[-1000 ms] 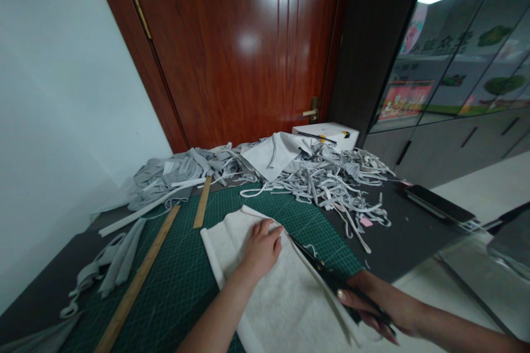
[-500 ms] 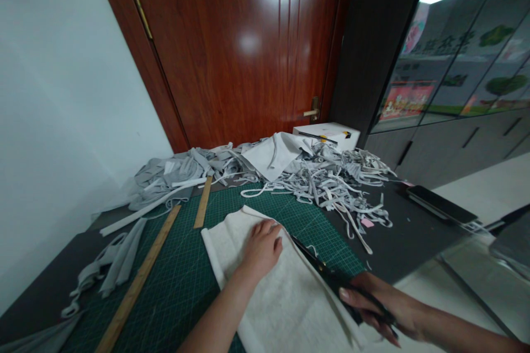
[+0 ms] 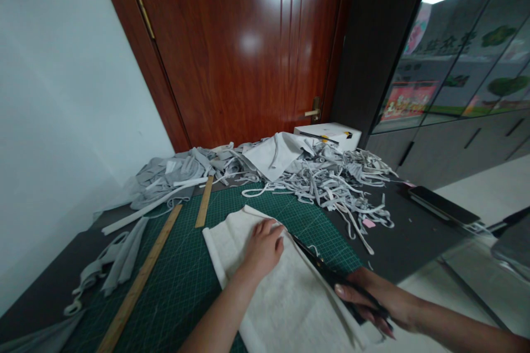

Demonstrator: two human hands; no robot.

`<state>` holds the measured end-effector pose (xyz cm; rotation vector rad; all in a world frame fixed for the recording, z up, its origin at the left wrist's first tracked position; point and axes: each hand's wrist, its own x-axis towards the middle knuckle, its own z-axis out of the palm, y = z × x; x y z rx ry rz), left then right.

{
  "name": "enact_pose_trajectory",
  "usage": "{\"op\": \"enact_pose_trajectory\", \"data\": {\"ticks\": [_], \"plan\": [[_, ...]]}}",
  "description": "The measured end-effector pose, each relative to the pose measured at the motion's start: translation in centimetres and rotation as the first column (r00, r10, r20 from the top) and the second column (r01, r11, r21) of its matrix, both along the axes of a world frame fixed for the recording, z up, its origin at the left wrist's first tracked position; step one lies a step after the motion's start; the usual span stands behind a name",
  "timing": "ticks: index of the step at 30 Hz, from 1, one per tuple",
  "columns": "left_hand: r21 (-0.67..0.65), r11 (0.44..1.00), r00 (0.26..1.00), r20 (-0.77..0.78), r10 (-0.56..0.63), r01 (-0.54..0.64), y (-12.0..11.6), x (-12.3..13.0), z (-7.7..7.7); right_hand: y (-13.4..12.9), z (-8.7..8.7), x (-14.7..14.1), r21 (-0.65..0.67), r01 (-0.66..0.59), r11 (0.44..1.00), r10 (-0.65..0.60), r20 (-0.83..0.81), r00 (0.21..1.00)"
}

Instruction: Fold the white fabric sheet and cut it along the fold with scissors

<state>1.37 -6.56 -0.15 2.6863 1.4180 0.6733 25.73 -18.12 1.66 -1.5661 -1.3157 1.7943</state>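
A folded piece of off-white cloth (image 3: 290, 298) lies on the green cutting mat (image 3: 186, 270). My left hand (image 3: 263, 248) rests on the cloth near its far end, fingers bent and pressing on it close to the right edge. My right hand (image 3: 368, 298) is wrapped round the handles of black scissors (image 3: 321, 265) at the cloth's right side. The blades point away and to the left, along the cloth's right edge, with the tip near my left fingers. A thin curled thread or strip lies beside the blades.
Two wooden rulers (image 3: 143, 276) lie on the mat's left. Heaps of grey and white fabric strips (image 3: 327, 176) span the back, before a white box (image 3: 331, 135) and a door. Grey scraps (image 3: 124, 259) lie left; a flat black device (image 3: 443, 204) is at right.
My right hand has shifted slightly to the left with the scissors, and the handles look a little closer together. My left hand stays in place on the cloth.
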Motion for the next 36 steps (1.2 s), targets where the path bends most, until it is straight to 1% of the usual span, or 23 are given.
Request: {"op": "enact_pose_trajectory", "data": {"ticks": [10,16,24,30,36], "plan": [[0.011,1.000,0.999,0.030,-0.013,0.012,0.2,-0.1,-0.5,0.4,-0.2,0.1,0.024,-0.037,0.999,0.036,0.025,0.999],[0.009,1.000,1.000,0.026,-0.014,0.014,0.2,0.0,-0.4,0.5,-0.4,0.1,0.040,-0.048,0.998,0.045,0.080,0.996],[0.009,1.000,0.999,0.032,-0.020,0.020,0.3,-0.1,-0.6,0.3,-0.4,0.0,0.044,-0.056,0.997,0.052,0.088,0.995],[0.003,1.000,0.999,0.034,-0.017,0.016,0.2,0.0,-0.3,0.1,-0.4,-0.3,0.030,-0.056,0.998,0.052,0.110,0.993],[-0.002,1.000,0.997,0.080,-0.023,0.023,0.2,0.0,-0.5,0.3,-1.2,0.0,0.041,-0.057,0.998,0.055,0.049,0.997]]}}
